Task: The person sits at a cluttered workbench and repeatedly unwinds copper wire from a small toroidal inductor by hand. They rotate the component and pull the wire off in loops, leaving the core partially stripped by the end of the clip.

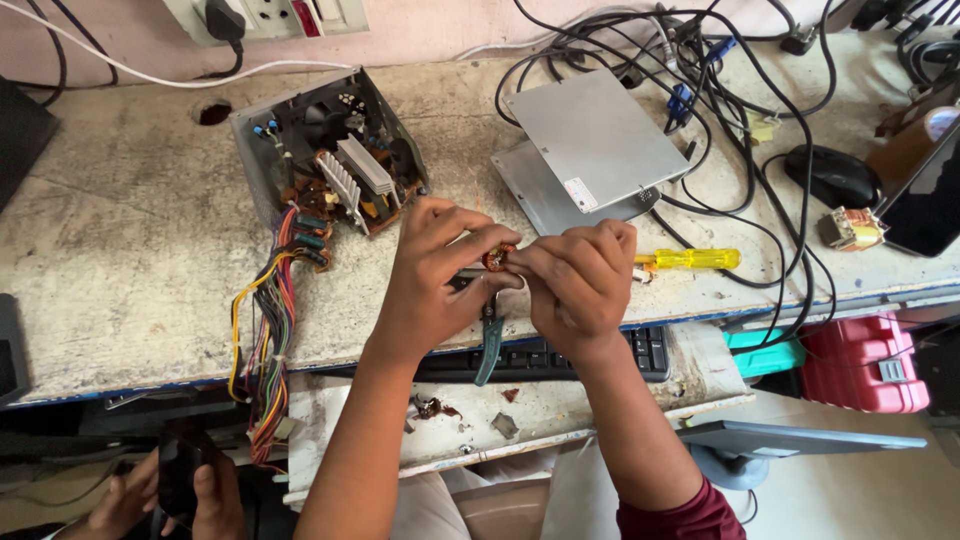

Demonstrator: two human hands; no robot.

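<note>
Both hands meet above the bench edge. The left hand (428, 275) and right hand (578, 282) pinch a small round copper-wound coil (498, 258) between their fingertips; its axis seems to point toward the camera. Teal-handled pliers (490, 345) hang handle-down from the left palm.

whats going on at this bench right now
A person holds a small copper-wound coil between the fingertips of both hands, left hand and right hand, above a worn workbench. Teal-handled pliers hang from the left hand's grip. An opened power supply with a coloured wire bundle sits to the left, a yellow screwdriver to the right. Another person's hands hold a dark object at bottom left.
</note>
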